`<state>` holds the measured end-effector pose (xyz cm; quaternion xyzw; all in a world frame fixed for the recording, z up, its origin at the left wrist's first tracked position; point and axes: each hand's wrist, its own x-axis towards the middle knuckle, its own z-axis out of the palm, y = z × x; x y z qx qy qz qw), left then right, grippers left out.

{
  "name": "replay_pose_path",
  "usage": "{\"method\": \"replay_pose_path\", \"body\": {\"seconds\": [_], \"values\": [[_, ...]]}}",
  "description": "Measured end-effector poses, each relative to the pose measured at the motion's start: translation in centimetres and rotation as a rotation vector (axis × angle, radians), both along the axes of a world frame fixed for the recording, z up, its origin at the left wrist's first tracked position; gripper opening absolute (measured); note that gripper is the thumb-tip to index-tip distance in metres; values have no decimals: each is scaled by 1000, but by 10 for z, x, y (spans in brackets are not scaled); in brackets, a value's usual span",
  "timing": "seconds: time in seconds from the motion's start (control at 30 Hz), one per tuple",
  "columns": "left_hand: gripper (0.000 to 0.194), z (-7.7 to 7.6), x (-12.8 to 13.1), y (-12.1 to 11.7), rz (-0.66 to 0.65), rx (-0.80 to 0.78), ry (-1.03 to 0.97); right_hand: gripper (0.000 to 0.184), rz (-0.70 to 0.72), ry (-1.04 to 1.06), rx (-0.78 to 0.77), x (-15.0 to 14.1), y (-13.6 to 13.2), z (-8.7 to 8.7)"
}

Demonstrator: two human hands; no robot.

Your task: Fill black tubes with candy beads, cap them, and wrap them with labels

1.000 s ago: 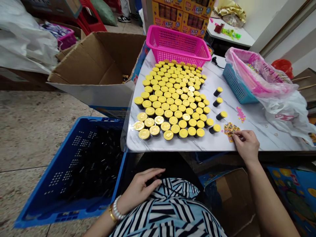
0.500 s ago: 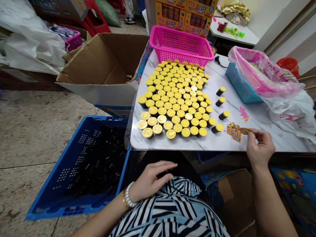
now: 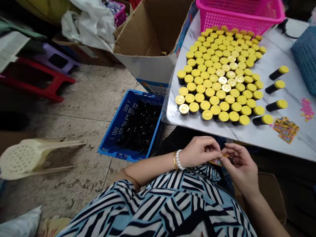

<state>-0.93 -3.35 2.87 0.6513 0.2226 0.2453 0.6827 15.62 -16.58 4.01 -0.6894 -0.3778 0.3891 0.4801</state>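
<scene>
In front of my lap, my left hand [image 3: 200, 152] and my right hand [image 3: 241, 166] meet with fingertips pinched on a small orange printed sticker [image 3: 216, 162]. Fingers cover much of it. A little pile of similar stickers [image 3: 286, 129] lies near the table's front edge, up and to the right of my hands. Beside that pile, several black tubes with yellow caps [image 3: 276, 105] form a loose column. To their left, a large packed group of yellow-capped black tubes [image 3: 216, 86] stands upright on the white marbled table [image 3: 249, 136].
A pink basket [image 3: 239, 19] stands behind the tubes, with a blue basket [image 3: 306, 56] at the right. Left of the table are an open cardboard box [image 3: 148, 69] and a blue crate [image 3: 108, 146] of black pieces. A cream stool [image 3: 19, 159] lies on the floor.
My right hand has carried a sticker from the pile down to my lap, where my left hand has closed on it too. The view has swung left and down.
</scene>
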Motion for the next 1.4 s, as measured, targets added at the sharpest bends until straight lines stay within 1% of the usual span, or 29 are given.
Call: {"method": "replay_pose_path", "body": {"seconds": [0.07,0.1,0.23,0.33,0.4,0.43,0.5,0.53,0.57,0.63,0.67,0.7,0.73,0.8,0.87,0.9,1.0,1.1,1.2,1.27,1.33,1.4], "values": [[26,-6,-8,-1,57,-17,24,48,29,103,-48,-6,4,-8],[29,-10,-11,-2,84,0,37,48,51,162,-86,-8,5,-11],[39,-25,-22,-6,111,210,66,38,125,359,-226,-13,10,-24],[38,-34,-27,-9,138,327,48,39,139,526,-289,-15,11,-30],[35,-37,-30,-10,146,369,19,43,127,615,-330,-16,11,-32],[33,-37,-30,-10,133,380,-8,42,114,627,-342,-16,11,-33],[28,-37,-32,-11,102,351,-61,36,78,588,-328,-17,10,-35],[27,-36,-33,-11,111,300,-77,32,52,554,-307,-18,10,-35],[29,-36,-34,-12,155,231,-82,30,22,524,-282,-18,9,-36],[32,-34,-36,-13,312,87,-56,26,-46,489,-239,-18,8,-38],[32,-32,-38,-13,382,42,-34,25,-75,482,-226,-18,7,-40],[32,-31,-39,-14,424,29,-19,24,-99,478,-217,-18,7,-41],[33,-29,-40,-15,427,45,-15,24,-113,474,-210,-18,6,-42],[32,-26,-41,-17,339,119,-31,24,-123,447,-200,-19,5,-45],[29,-24,-40,-19,265,181,-54,25,-101,398,-194,-21,6,-48],[28,-24,-39,-20,263,196,-58,25,-83,364,-187,-22,7,-49],[30,-28,-37,-21,357,207,-52,27,-49,226,-143,-26,12,-50],[31,-34,-38,-21,438,185,-27,26,-46,88,-60,-31,18,-50],[29,-38,-40,-21,452,115,-4,22,-7,-42,31,-34,21,-54],[31,-39,-41,-21,453,49,3,18,28,-165,85,-35,23,-59],[34,-41,-42,-20,465,-44,22,13,57,-291,144,-36,26,-63],[35,-42,-43,-19,474,-179,31,8,100,-401,209,-38,31,-66]]}}
